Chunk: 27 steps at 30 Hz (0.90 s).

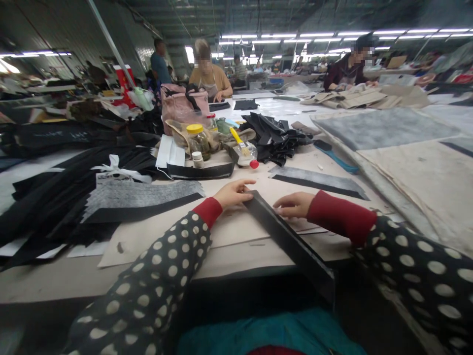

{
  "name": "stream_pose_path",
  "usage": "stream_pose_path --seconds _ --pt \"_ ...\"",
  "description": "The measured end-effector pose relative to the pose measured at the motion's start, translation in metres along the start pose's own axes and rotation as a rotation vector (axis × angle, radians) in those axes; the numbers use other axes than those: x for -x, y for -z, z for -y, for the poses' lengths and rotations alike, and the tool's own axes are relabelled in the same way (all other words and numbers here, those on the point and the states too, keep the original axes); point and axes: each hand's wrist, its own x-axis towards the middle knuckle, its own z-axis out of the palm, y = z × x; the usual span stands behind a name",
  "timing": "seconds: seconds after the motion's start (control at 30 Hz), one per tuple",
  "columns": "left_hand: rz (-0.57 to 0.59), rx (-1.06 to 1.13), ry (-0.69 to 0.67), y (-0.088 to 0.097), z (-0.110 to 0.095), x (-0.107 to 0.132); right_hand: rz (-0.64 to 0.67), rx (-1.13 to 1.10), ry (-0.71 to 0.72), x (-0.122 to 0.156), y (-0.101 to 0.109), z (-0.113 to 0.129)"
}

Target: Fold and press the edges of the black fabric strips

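Note:
A long black fabric strip (284, 236) with a pale line along its right edge slants across the table toward me, its near end hanging past the front edge. My left hand (233, 194) is closed on the strip's far end, with the index finger stretched out above it. To the right, my right hand (295, 204) has loosely bent, parted fingers, their tips at the strip's right edge. Beneath both hands lie beige sheets (229, 236). Left of my left hand is a fanned stack of grey-and-black strips (140, 199); beyond my right hand lie similar strips (321, 182).
A yellow-lidded jar (198, 142), a small white-capped bottle (197, 159), a yellow-handled brush (240, 140) and a black scrap pile (277, 138) stand ahead. Black fabric (51, 197) is heaped at left. A padded board (417, 158) lies right. Other people work farther back.

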Motion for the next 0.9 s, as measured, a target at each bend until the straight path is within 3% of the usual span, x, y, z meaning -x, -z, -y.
stream_pose_path --seconds 0.1,0.23,0.37,0.5,0.63,0.77,0.9 --pt "-0.05 0.023 0.011 -0.01 0.002 -0.001 -0.053 -0.243 -0.06 -0.028 -0.011 -0.003" --pt "-0.105 -0.008 0.019 -0.012 0.005 0.002 -0.106 -0.37 -0.053 -0.054 -0.023 -0.003" --pt "-0.041 0.069 0.056 0.001 0.008 0.004 -0.057 -0.452 -0.067 -0.063 -0.026 -0.01" --pt "0.024 0.12 0.083 0.009 0.009 0.006 0.033 -0.358 0.061 -0.06 -0.018 -0.011" --pt "0.014 -0.165 0.01 0.006 0.007 0.005 -0.109 -0.122 0.128 -0.067 -0.008 -0.002" --pt "-0.088 -0.563 -0.096 0.004 0.006 0.004 -0.241 0.016 0.201 -0.084 -0.012 0.002" --pt "-0.158 -0.726 -0.098 0.008 0.008 0.003 -0.364 0.12 0.285 -0.093 -0.019 -0.006"
